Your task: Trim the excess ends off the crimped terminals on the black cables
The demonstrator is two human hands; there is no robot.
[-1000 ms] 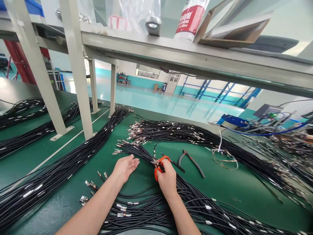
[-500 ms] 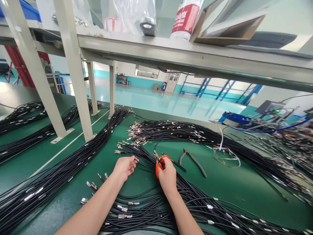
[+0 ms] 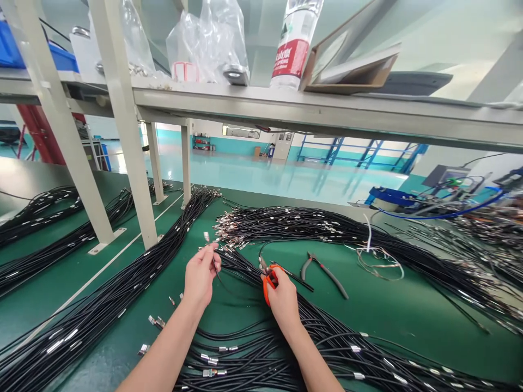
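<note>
My left hand (image 3: pixel 201 272) pinches a thin black cable (image 3: pixel 218 276) just below its metal terminal (image 3: pixel 206 237), which sticks up past the fingertips. In my right hand (image 3: pixel 283 299) is a pair of orange-handled scissors (image 3: pixel 269 280), blades pointing up and away; my palm hides part of the handles. A bundle of black cables (image 3: pixel 241 263) with metal ends runs between my hands and under my right forearm. More cables (image 3: pixel 241 329) with crimped ends lie across the green table below. Right of the scissors rest grey-handled cutting pliers (image 3: pixel 326 272), their handles spread.
A large cable bundle (image 3: pixel 294 220) stretches along the far side, another (image 3: pixel 159 239) down the left. Shelf posts (image 3: pixel 126 130) stand on the table at left, carrying a shelf (image 3: pixel 245 103) with a bottle (image 3: pixel 292 54). A loose white tie (image 3: pixel 370 234) lies at right.
My left hand has moved up and slightly left, and now holds a cable with its terminal raised. My right hand has barely shifted with the scissors. The view has tilted upward a little.
</note>
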